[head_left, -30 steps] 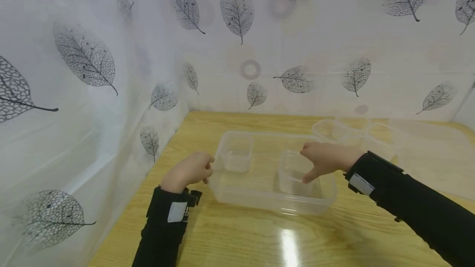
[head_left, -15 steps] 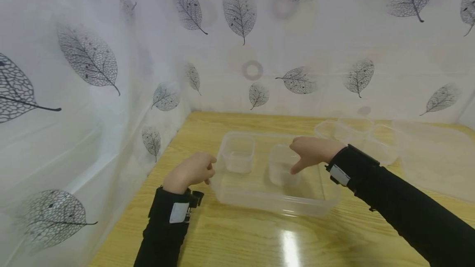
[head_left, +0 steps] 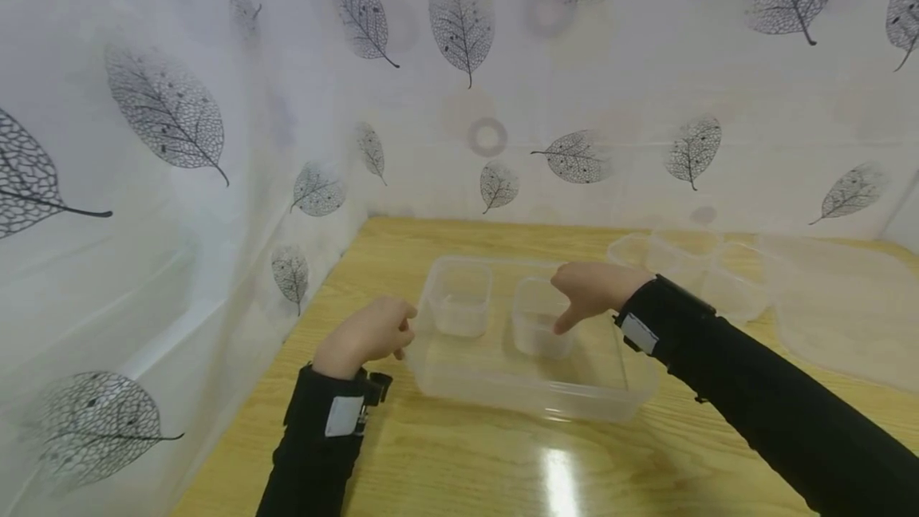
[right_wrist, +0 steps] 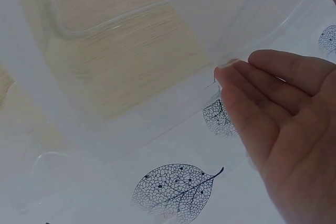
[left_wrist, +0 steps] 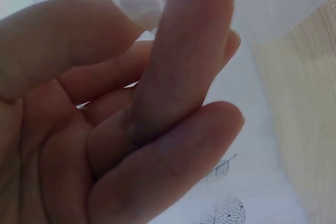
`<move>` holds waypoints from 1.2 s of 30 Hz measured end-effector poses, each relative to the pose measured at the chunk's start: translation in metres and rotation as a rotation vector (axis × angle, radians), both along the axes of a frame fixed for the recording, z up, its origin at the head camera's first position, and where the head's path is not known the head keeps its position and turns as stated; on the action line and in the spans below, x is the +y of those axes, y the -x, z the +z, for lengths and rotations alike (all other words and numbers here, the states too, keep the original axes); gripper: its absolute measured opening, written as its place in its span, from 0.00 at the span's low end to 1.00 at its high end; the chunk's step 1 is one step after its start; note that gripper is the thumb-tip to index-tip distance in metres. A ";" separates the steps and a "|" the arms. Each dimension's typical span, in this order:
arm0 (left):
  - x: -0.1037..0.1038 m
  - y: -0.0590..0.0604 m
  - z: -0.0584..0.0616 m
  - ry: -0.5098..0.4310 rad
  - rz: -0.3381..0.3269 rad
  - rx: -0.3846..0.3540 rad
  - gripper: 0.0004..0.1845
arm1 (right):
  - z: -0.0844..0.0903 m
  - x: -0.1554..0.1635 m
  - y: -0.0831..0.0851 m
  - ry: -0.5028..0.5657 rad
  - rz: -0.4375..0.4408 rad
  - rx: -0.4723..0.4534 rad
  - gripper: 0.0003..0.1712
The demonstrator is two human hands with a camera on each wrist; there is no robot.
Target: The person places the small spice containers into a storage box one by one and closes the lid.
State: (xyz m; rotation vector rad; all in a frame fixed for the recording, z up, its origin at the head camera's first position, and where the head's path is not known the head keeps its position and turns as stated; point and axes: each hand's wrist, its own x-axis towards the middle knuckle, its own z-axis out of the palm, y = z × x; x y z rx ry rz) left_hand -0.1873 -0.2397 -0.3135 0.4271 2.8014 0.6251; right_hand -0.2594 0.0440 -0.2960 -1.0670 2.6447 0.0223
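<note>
Right hand (head_left: pixel 589 286) gripping small clear tub (head_left: pixel 537 327), shifted left inside big container (head_left: pixel 531 389), left hand (head_left: pixel 369 329) curled at its rim, unmoved

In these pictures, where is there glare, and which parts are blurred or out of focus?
Head view: a bright streak of glare lies on the wooden table in front of the large clear box; the picture bends outward at the edges. Left wrist view: the left hand fills the frame, soft and out of focus. Right wrist view: the clear plastic looks hazy, while the right hand is fairly sharp.
</note>
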 end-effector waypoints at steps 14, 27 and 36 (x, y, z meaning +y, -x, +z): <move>0.001 -0.003 -0.001 -0.006 0.027 0.001 0.10 | -0.009 -0.006 0.008 0.048 -0.001 0.028 0.38; 0.001 -0.004 -0.001 -0.012 0.032 0.006 0.05 | -0.020 -0.010 0.013 0.152 0.014 0.074 0.38; 0.000 -0.003 -0.001 -0.017 0.013 0.032 0.06 | -0.026 -0.007 0.013 0.221 0.005 0.043 0.39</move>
